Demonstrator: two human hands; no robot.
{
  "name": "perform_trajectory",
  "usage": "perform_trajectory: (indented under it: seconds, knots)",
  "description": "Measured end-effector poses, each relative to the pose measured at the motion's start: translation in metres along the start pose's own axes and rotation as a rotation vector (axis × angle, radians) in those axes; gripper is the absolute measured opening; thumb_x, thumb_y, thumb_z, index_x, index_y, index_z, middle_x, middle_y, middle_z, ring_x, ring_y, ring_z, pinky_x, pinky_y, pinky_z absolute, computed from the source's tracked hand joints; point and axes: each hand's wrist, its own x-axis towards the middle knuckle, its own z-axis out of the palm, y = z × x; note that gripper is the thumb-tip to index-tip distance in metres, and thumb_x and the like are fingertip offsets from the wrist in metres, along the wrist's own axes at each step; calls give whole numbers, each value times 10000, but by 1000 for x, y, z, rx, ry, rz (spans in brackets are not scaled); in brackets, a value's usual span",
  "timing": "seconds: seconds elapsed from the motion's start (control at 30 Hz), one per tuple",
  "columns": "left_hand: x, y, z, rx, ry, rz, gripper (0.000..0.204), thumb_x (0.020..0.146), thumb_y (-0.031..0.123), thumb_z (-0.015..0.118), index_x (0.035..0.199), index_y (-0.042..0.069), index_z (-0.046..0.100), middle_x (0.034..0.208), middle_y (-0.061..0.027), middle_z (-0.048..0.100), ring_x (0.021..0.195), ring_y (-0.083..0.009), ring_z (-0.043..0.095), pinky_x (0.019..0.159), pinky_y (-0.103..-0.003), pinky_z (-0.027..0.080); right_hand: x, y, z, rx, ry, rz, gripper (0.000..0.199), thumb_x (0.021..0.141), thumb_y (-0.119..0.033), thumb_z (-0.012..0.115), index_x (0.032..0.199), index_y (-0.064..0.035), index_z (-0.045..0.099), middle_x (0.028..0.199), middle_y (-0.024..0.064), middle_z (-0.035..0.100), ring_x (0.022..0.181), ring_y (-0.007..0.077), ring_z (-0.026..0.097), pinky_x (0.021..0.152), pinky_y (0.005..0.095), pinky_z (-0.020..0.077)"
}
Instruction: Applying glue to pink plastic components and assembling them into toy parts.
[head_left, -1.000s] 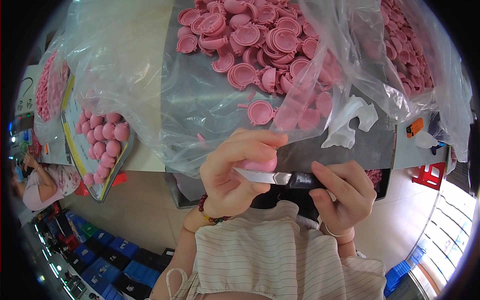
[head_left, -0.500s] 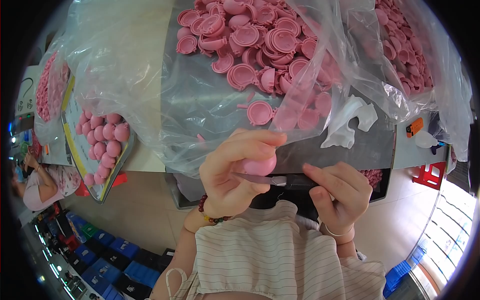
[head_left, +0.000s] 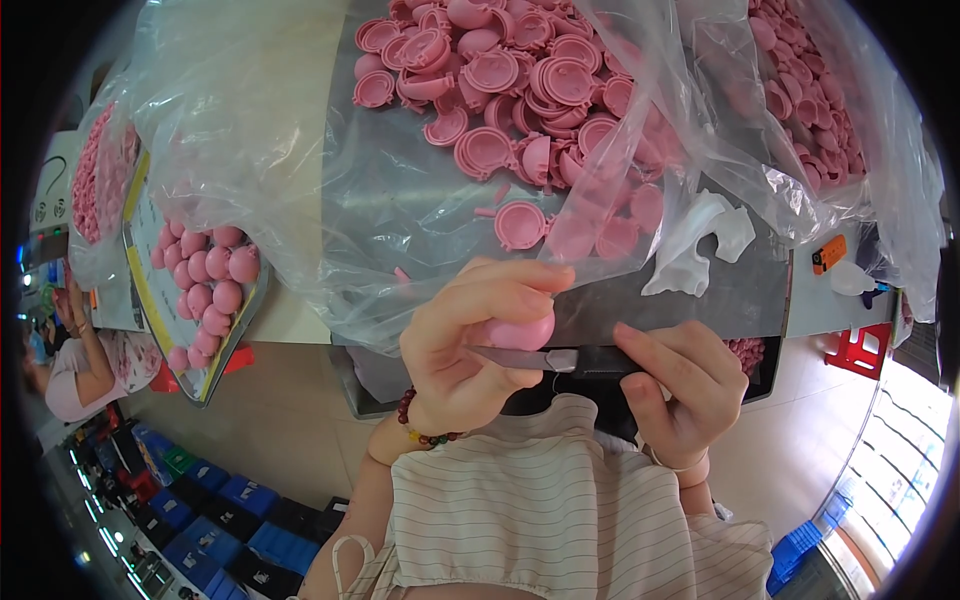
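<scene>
My left hand (head_left: 460,345) is closed round a pink plastic ball (head_left: 525,332), which shows between the fingers and thumb. In my right hand (head_left: 690,390) is a knife (head_left: 562,360) with a dark handle, its blade pointing left. The blade lies along the lower side of the ball, by my left thumb; whether it cuts into the ball cannot be made out. Beyond my hands, on the plastic-covered table, spreads a heap of pink half-shells (head_left: 520,85). One round pink shell (head_left: 520,226) lies apart at the heap's near edge.
Pink balls (head_left: 210,268) fill part of a yellow-edged tray (head_left: 143,270) on the left. A crumpled white piece (head_left: 690,245) and an orange-and-black object (head_left: 829,255) lie to the right. Clear plastic bags (head_left: 240,110) drape the table. A co-worker (head_left: 85,370) sits far left.
My right hand and the knife have shifted very slightly to the right. My left hand keeps the ball in nearly the same place. The co-worker's arm at far left has risen.
</scene>
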Motion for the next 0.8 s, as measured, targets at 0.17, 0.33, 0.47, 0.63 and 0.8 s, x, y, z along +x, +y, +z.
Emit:
perform_trajectory:
  seconds: [0.17, 0.33, 0.47, 0.63, 0.8]
  knots:
    - [2, 0, 2, -15, -4, 33, 481, 702, 380, 663, 962, 28, 464, 960, -212, 543, 784, -214, 539, 692, -321, 448, 0, -1, -4, 37, 80, 132, 259, 735, -211, 598, 894, -6, 608, 690, 69, 555, 565, 172, 477, 497, 245, 375]
    - [1, 1, 3, -275, -14, -12, 465, 656, 200, 728, 987, -35, 501, 982, -183, 550, 915, -245, 549, 761, -310, 432, 5, -6, 2, 228, 158, 456, 341, 825, -294, 486, 929, 20, 565, 732, 100, 528, 629, 195, 469, 575, 242, 380]
    - [1, 0, 1, -67, -32, 39, 471, 718, 358, 657, 976, 17, 459, 898, -189, 548, 545, -126, 493, 495, -232, 419, 16, -9, -12, 139, 9, 348, 273, 821, -184, 494, 980, 35, 530, 757, 99, 536, 637, 189, 485, 586, 235, 391]
    - [4, -1, 0, -29, -58, 55, 486, 720, 361, 654, 1005, 11, 472, 939, -208, 538, 599, -153, 523, 521, -243, 435, 13, -9, -6, 69, -46, 310, 281, 768, 6, 496, 1047, 35, 495, 818, 112, 564, 659, 193, 527, 611, 240, 418]
    - [0, -4, -4, -53, -76, 82, 538, 721, 347, 657, 1077, -1, 454, 1021, -245, 507, 730, -201, 559, 643, -296, 474, 13, -19, 5, 201, 171, 359, 274, 676, 102, 536, 942, 34, 532, 835, 145, 580, 629, 221, 568, 573, 253, 453]
